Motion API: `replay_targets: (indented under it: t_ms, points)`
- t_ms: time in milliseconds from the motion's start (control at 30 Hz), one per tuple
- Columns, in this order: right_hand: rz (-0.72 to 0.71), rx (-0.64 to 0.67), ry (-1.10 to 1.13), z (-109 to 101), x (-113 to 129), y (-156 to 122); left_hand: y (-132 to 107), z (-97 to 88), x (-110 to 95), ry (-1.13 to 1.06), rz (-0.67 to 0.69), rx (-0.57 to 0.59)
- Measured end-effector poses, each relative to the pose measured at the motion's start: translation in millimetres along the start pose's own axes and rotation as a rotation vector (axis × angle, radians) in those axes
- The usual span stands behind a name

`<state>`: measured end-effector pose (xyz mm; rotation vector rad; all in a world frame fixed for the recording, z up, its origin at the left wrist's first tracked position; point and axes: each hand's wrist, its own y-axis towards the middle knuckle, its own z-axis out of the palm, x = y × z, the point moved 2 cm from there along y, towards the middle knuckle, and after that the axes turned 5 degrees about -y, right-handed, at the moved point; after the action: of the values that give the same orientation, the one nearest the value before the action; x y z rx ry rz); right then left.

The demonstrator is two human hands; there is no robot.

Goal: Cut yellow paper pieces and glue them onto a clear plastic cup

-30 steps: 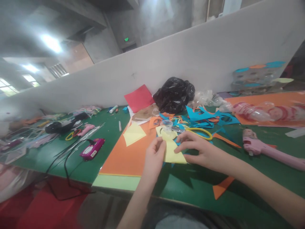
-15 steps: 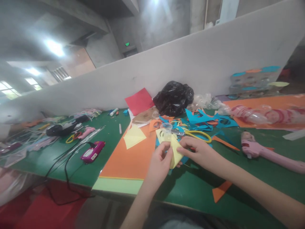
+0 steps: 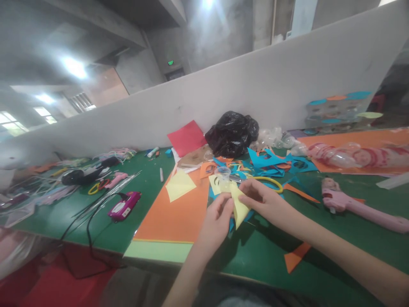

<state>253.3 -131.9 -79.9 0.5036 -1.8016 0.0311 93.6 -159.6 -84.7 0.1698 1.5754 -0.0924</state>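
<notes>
A folded piece of pale yellow paper (image 3: 240, 209) is held between my two hands above the table. My left hand (image 3: 220, 213) pinches its left edge between thumb and fingers. On the other side, my right hand (image 3: 257, 197) grips the upper right part, thumb against the paper. Just behind them lie a clear plastic cup-like piece (image 3: 224, 175) and another yellow paper with dark curved marks (image 3: 214, 184). Yellow-handled scissors (image 3: 275, 184) are partly hidden behind my right hand. A loose yellow sheet (image 3: 180, 186) rests on the orange sheet (image 3: 159, 219) to the left.
Blue and orange scraps (image 3: 271, 162) are heaped before a black plastic bag (image 3: 233, 133). A pink glue gun (image 3: 348, 202) lies to the right. On the left are a purple power strip (image 3: 125, 206) with a black cord and thin wires. A white partition (image 3: 143, 115) stands behind.
The folded yellow paper has turned slightly and shifted right and down between my fingers. Both hands keep their pinch, with the right fingers lifted a little higher.
</notes>
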Motion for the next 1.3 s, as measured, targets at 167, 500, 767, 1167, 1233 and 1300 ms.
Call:
replay_targets:
  t_ms: [167,500,767,1167,1233,1300]
  points:
    - [-0.003,0.0,-0.018,0,-7,1,-1,4.1,-1,-0.044,-0.049,0.065]
    - [0.012,0.056,-0.06,0,-9,1,-1,2.6,-1,0.004,-0.027,0.082]
    - [0.016,-0.003,-0.121,-4,-6,0,-3,2.3,1,0.159,-0.033,0.124]
    - [0.035,0.008,-0.044,-6,-4,2,-7,2.1,-3,0.359,-0.03,0.124]
    - [0.031,0.001,-0.039,-6,-4,2,-8,2.2,-3,0.369,-0.025,0.122]
    - [0.032,-0.005,-0.04,-6,-4,2,-8,2.0,-2,0.368,-0.022,0.12]
